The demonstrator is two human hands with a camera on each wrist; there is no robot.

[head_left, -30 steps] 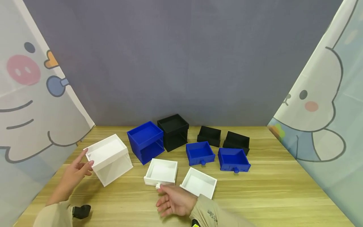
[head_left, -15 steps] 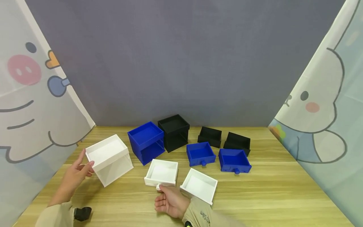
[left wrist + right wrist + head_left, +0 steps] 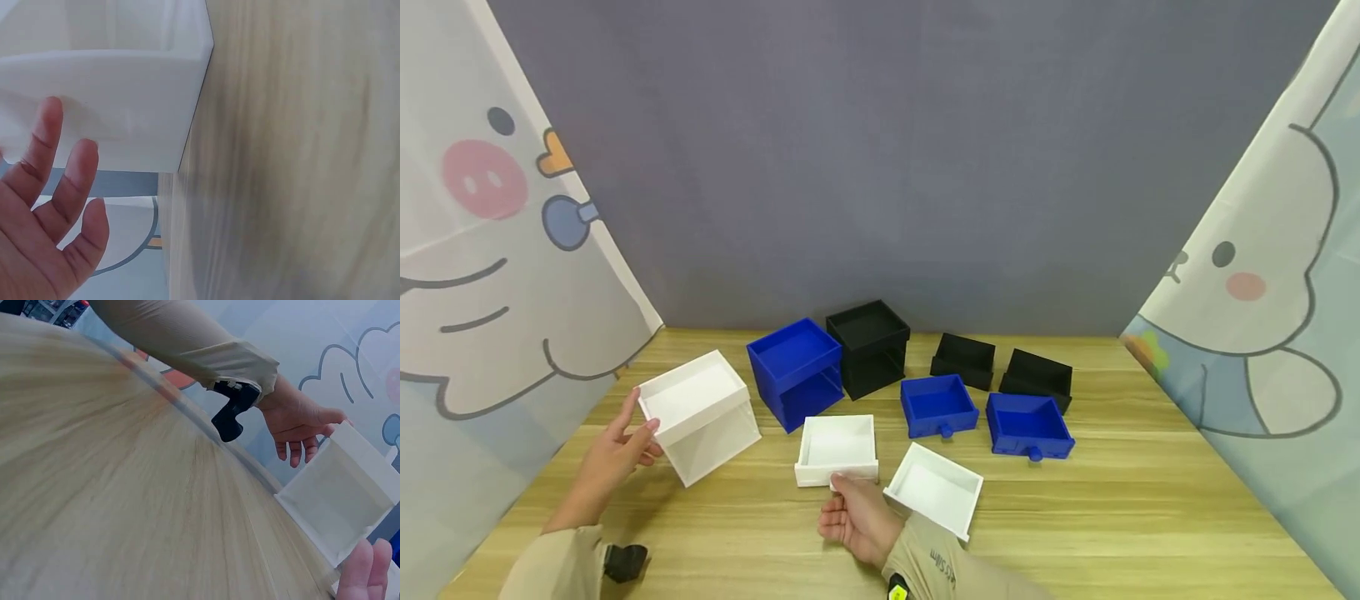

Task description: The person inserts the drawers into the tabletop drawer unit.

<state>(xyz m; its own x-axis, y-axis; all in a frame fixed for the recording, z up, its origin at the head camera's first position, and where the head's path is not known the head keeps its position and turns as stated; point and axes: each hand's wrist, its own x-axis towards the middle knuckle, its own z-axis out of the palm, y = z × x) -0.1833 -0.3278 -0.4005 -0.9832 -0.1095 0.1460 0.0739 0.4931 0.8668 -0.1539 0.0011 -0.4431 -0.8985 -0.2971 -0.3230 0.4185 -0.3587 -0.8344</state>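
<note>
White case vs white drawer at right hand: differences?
The white case is taller; the white drawer shallower. The case is open in front, the drawer on top. The left hand touches the case; the right hand holds the drawer's front. Both are white.

Soft, even light is washing over the desk (image 3: pixel 1112 500), and faint shadows are pooling beside the white box (image 3: pixel 703 417). The head view is coming through clearly; both wrist views are looking duller and hazier, the right one bending the desk's edge.
</note>
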